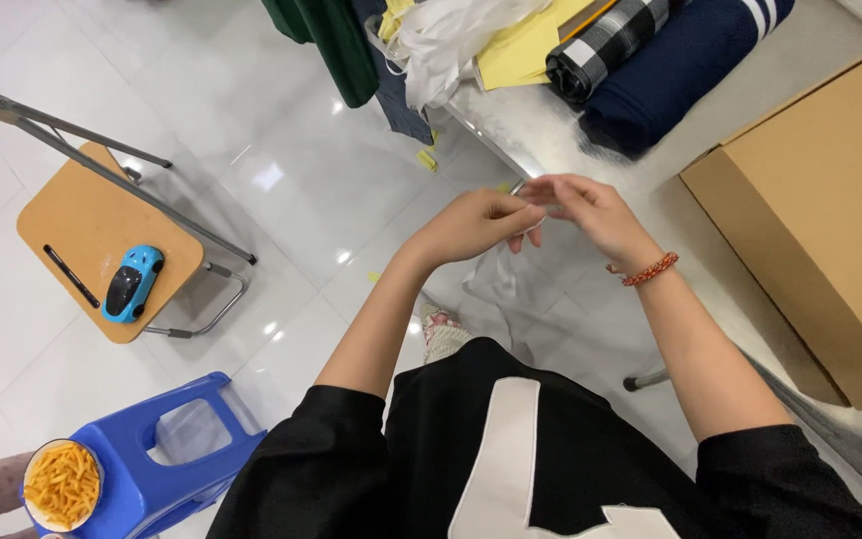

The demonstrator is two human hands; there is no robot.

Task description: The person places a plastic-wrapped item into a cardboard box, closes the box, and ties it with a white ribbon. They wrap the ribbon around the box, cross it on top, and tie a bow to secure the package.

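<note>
Cardboard, as a large brown box [820, 220], is lying to the right of the white table [541, 125], on which rolled navy and checked fabrics [650, 60] are being kept at the far end. Above the table's near edge, a small pale item [534, 208], too small to be identified, is being pinched between both hands. It is being held by the left hand [471, 225] from the left and by the right hand [596, 212] from the right, fingertips meeting, both equally near.
</note>
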